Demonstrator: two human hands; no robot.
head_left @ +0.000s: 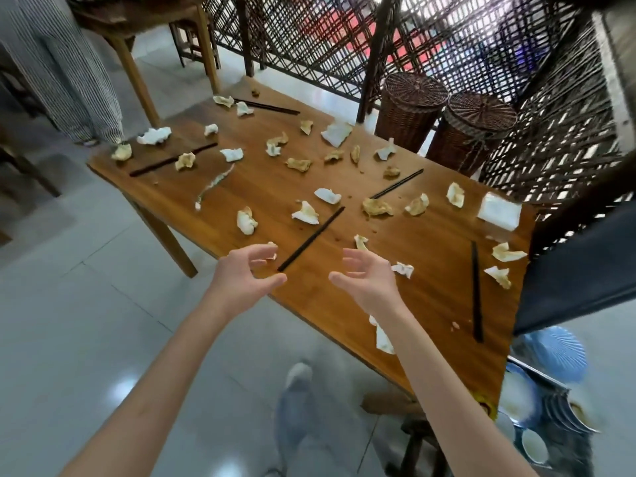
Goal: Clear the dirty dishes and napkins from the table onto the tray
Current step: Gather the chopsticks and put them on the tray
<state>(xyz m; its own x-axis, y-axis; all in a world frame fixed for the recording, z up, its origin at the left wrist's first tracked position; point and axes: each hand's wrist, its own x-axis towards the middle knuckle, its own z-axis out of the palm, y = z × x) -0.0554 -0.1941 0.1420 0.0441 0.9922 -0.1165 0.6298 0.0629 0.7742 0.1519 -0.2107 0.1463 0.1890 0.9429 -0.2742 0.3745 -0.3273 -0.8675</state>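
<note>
A long wooden table (430, 297) is strewn with several crumpled, stained napkins such as one (246, 221) near its left edge and one (403, 269) beside my right hand. Dark chopsticks (311, 238) lie between my hands, and another pair (476, 290) lies at the right. A flat white napkin (499, 211) sits at the far right. My left hand (246, 273) and my right hand (370, 278) hover over the near table edge, fingers loosely curled, holding nothing. Stacked bowls and plates (547, 404) sit at the lower right, blurred.
Two wicker baskets (444, 118) stand behind the table against a lattice screen (344, 36). A person in striped clothing (58, 63) stands at the far left by another wooden table (137, 18). A stool (395, 404) is under the near corner. Grey tiled floor (86, 304) lies left.
</note>
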